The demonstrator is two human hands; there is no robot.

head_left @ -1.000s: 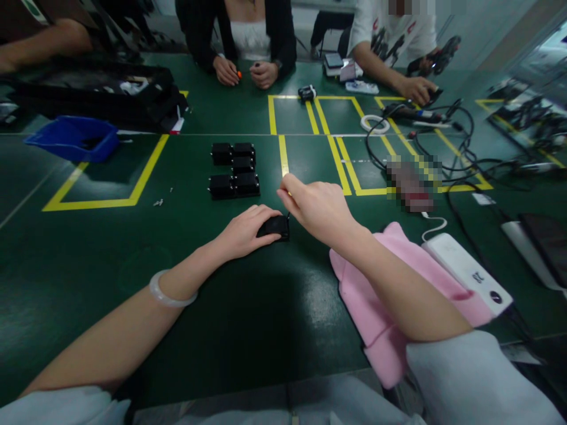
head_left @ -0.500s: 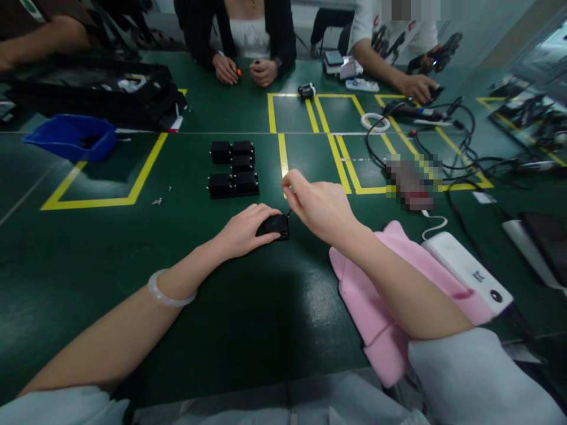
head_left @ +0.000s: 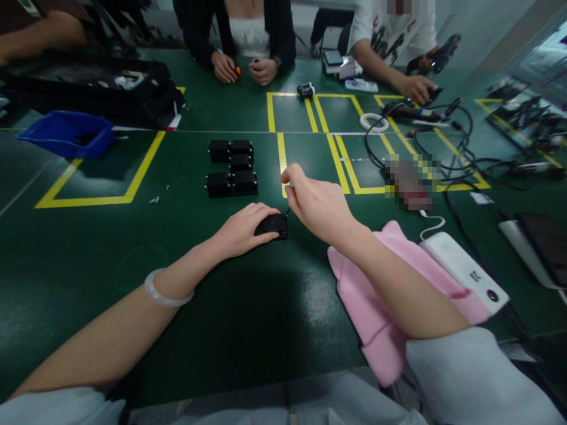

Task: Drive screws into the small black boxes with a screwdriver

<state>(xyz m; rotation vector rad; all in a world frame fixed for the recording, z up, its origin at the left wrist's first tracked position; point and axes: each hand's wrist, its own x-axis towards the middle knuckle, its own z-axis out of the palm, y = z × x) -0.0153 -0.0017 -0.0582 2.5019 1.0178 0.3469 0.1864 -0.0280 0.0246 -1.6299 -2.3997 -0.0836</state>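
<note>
My left hand [head_left: 248, 231] is closed around a small black block [head_left: 275, 224], fingers on its far side and thumb on its near side, pressing it on the green table. My right hand [head_left: 316, 198] is pinched around a thin dark-shafted tool [head_left: 287, 212]. The shaft slants down to the block's right end; the handle is mostly hidden in my fingers, so its exact kind does not show. Beyond my left hand, several similar black blocks [head_left: 231, 182] stand in a group, with small shiny bits at their ends.
A few tiny screws [head_left: 155, 200] lie left of the blocks. Farther left are a blue bin [head_left: 66, 134] and a black tray [head_left: 88, 88]. A pink cloth item [head_left: 376, 301] and a white power bank [head_left: 465, 268] lie under and beside my right forearm. People sit across the table.
My right hand stays at the block's right end, its fingers slightly turned. My left hand keeps its hold. The whole view has shifted slightly.
</note>
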